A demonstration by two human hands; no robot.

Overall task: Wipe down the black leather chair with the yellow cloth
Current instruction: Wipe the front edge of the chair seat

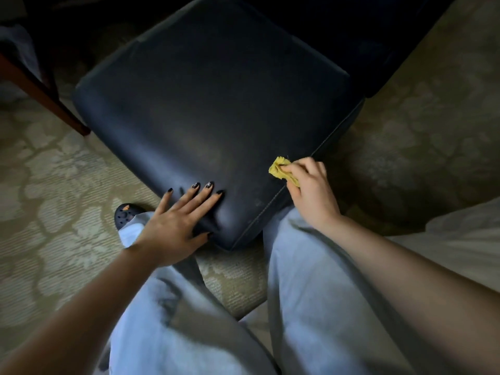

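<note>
The left hand lies flat with straight fingers on the near corner of the black chair seat. The right hand grips the bunched yellow cloth against the seat's near right edge, above the patterned carpet.

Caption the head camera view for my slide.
Right hand holds yellow cloth at the edge of the black leather chair; left hand rests flat on its corner.

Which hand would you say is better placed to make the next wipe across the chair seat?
Right. The right hand grips the yellow cloth at the right edge of the black leather chair. The left hand lies flat on the near corner with straight fingers, holding nothing, likely just steadying.
</note>
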